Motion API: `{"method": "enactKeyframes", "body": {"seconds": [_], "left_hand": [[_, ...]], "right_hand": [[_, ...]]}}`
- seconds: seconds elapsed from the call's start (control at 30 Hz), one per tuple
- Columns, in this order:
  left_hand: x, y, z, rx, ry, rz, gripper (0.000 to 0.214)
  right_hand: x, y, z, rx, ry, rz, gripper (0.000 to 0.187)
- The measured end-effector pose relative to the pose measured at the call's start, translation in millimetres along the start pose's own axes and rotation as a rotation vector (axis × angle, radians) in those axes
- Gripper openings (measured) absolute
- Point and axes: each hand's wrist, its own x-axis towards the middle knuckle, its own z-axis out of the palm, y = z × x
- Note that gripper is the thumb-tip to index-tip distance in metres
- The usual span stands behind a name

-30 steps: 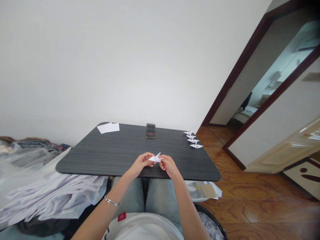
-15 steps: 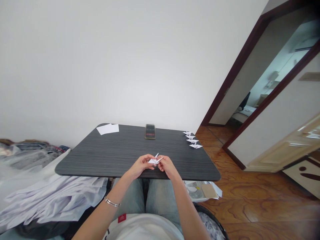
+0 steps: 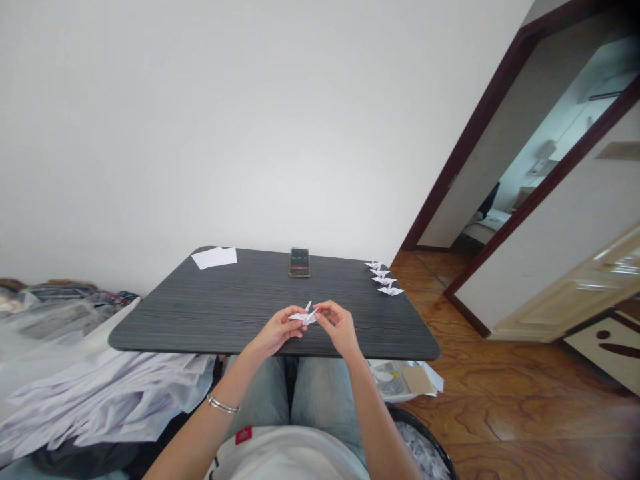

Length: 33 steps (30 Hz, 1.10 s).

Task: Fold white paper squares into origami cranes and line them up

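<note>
Both my hands are raised over the near part of the dark grey wood-grain table [image 3: 175, 320], holding a small white origami crane [image 3: 304, 317] between them. My left hand [image 3: 275, 331] pinches its body and left wing. My right hand [image 3: 340, 327] has its fingertips on the crane's right tip. Along the table's right edge stands a row of several white paper cranes [image 3: 383, 277]. Loose white paper sheets [image 3: 214, 257] lie at the far left corner, and a phone on a small stand [image 3: 299, 262] stands at the far edge.
White plastic sheeting [image 3: 100, 397] lies in folds on a bed to my left. A black bin of paper scraps [image 3: 420, 443] sits by my right knee, beyond a plastic bag [image 3: 405, 380]. Wooden floor and a doorway lie to the right.
The crane has shifted slightly left and turned in my fingers. My right hand's fingers have risen to its right tip. The view has tilted slightly.
</note>
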Motion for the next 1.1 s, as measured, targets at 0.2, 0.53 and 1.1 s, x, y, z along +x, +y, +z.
{"method": "enactKeyframes", "body": {"seconds": [0.2,0.53,1.1], "left_hand": [[0,0,-1.8,0.007,-0.018,-0.027,0.029],[1,-2,-2.3,0.013,-0.022,-0.028,0.028],[1,0,0.2,0.045,-0.030,-0.057,0.030]], "right_hand": [[2,2,6,0.077,0.009,0.044,0.010],[0,-4,3,0.062,0.008,0.082,0.008],[9,-20,-24,-0.263,-0.228,-0.012,0.009]]}}
